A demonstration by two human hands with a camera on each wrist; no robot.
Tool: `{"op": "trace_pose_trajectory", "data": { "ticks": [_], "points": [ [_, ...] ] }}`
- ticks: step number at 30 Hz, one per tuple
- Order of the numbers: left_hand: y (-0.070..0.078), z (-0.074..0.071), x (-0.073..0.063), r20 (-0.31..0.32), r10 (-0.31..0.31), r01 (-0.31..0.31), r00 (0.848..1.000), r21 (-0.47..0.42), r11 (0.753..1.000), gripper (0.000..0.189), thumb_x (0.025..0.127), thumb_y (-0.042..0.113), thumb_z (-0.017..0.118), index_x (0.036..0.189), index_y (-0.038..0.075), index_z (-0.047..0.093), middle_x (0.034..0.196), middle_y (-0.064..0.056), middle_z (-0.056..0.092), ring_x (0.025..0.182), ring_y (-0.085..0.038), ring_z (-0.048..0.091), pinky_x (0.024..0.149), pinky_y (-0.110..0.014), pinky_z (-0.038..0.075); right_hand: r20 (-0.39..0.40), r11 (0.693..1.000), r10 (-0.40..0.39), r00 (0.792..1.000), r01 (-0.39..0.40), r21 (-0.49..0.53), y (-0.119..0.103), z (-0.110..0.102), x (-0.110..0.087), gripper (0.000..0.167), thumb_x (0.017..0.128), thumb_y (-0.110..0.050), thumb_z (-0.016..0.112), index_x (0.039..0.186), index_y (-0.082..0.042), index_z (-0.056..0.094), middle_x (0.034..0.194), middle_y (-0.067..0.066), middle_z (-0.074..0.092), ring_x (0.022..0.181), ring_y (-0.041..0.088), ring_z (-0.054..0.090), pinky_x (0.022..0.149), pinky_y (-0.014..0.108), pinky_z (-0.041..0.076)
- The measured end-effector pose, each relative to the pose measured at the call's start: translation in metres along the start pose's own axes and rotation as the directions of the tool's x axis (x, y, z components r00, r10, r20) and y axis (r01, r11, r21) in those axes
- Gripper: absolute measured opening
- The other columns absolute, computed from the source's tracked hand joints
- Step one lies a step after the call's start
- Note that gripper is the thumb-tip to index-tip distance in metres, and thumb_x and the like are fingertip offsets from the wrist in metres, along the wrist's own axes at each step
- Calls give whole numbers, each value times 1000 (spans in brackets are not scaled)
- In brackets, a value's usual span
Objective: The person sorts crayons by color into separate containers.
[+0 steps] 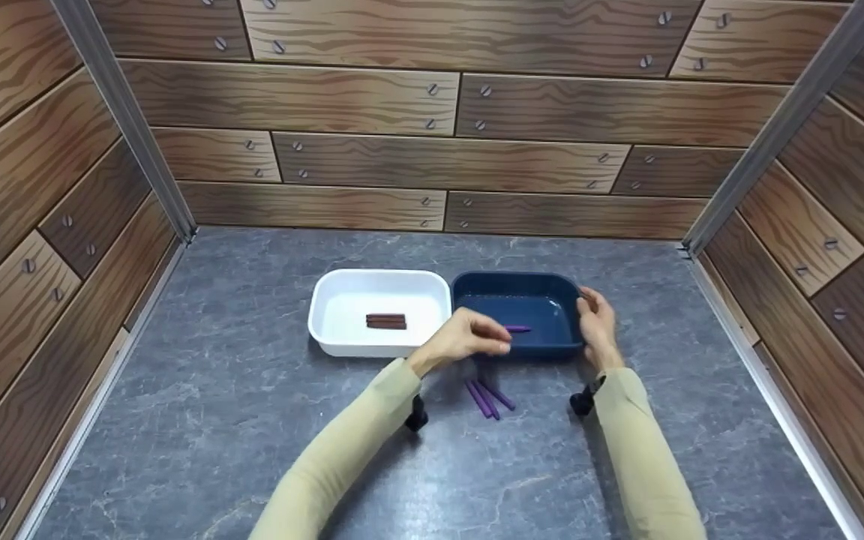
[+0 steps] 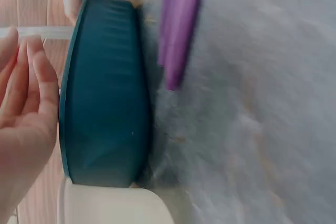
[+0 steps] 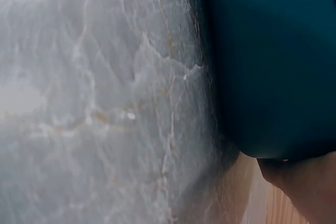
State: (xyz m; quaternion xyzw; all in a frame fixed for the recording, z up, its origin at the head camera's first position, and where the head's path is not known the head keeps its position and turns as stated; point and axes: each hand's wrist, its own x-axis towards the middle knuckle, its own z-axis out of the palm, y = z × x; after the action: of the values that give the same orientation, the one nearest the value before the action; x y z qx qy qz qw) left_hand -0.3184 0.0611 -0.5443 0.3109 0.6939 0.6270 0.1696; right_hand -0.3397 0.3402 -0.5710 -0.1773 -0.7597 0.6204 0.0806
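My left hand (image 1: 469, 335) hovers at the front left of a dark blue dish (image 1: 522, 352), thumb and fingertips close together, nothing visible between them. Just beyond those fingertips a purple crayon (image 1: 520, 328) lies inside the dish. My right hand (image 1: 597, 322) grips the right end of the dish at its rim; in the right wrist view part of that hand (image 3: 310, 182) shows against the dish's end wall. On the table in front of the dish lie several purple crayons (image 1: 488, 397), seen close up in the left wrist view.
Touching the blue dish on its left is a white dish (image 1: 334, 349) with several dark brown sticks (image 1: 386, 321) side by side in it. Wood-patterned walls (image 1: 447, 165) enclose the grey marbled tabletop (image 1: 199, 420) at the back and both sides.
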Motion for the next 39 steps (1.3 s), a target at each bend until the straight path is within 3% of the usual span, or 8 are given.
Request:
{"op": "trace_pose_trajectory", "data": {
  "ticks": [4, 9, 16, 19, 24, 27, 32, 39],
  "points": [
    [-3, -5, -14, 87, -19, 15, 996, 38, 999, 26, 82, 7, 78, 104, -5, 74, 97, -13, 76, 80, -4, 68, 74, -21, 55, 3, 1000, 5, 1000, -5, 1, 0, 1, 1, 44, 106, -15, 38, 150, -8, 37, 153, 16, 39, 139, 29, 38, 114, 40, 33],
    [-15, -11, -28, 105, -55, 49, 993, 56, 997, 25, 82, 6, 78, 105, -2, 74, 101, -14, 75, 86, -7, 70, 81, -26, 57, 3, 1000, 15, 1000, -15, 3, 0, 2, 0, 45, 106, -15, 37, 150, -8, 36, 154, 15, 38, 140, 29, 38, 115, 40, 32],
    [-25, -18, -43, 151, -84, 62, 985, 142, 988, 31, 82, 3, 77, 112, -4, 71, 108, -19, 73, 102, -28, 70, 79, -20, 55, 2, 1000, 29, 1000, -29, 1, 1, 2, 0, 45, 107, -16, 37, 151, -9, 36, 154, 15, 38, 140, 29, 37, 115, 41, 32],
    [-25, -20, -46, 170, -93, 59, 981, 199, 978, 33, 82, 1, 76, 115, -5, 70, 112, -19, 72, 105, -32, 68, 77, -24, 55, 0, 1000, 22, 1000, -22, 7, 2, 1, 1, 44, 106, -15, 38, 150, -9, 37, 153, 15, 39, 139, 28, 38, 115, 41, 32],
    [-27, -20, -50, 208, -110, 49, 972, 281, 959, 37, 81, -2, 76, 117, -5, 68, 116, -20, 70, 109, -33, 66, 94, -41, 53, 0, 1000, 14, 1000, -14, 5, 2, 1, 2, 44, 106, -15, 38, 149, -9, 38, 152, 15, 40, 138, 28, 39, 114, 40, 33],
    [-30, -20, -52, 231, -118, 51, 966, 278, 959, 37, 80, -6, 75, 117, -7, 67, 114, -22, 70, 107, -36, 65, 97, -46, 51, 2, 1000, 7, 1000, -7, 9, 2, 0, 2, 44, 106, -15, 38, 149, -8, 38, 151, 15, 41, 136, 27, 40, 113, 39, 34],
    [-34, -20, -53, 243, -129, 66, 961, 253, 965, 37, 79, -10, 74, 115, -9, 66, 111, -24, 69, 104, -38, 65, 95, -45, 52, 4, 999, -13, 1000, 12, 31, 2, 1, 2, 44, 106, -13, 39, 149, -5, 38, 151, 16, 41, 135, 27, 40, 111, 37, 34],
    [-36, -22, -53, 240, -107, 42, 965, 261, 965, 34, 77, -11, 75, 110, -9, 66, 108, -25, 68, 102, -38, 65, 93, -42, 53, -3, 1000, -5, 1000, 5, 27, 2, 1, 2, 44, 106, -13, 39, 149, -6, 38, 151, 16, 40, 137, 28, 39, 113, 39, 33]
  ]
}}
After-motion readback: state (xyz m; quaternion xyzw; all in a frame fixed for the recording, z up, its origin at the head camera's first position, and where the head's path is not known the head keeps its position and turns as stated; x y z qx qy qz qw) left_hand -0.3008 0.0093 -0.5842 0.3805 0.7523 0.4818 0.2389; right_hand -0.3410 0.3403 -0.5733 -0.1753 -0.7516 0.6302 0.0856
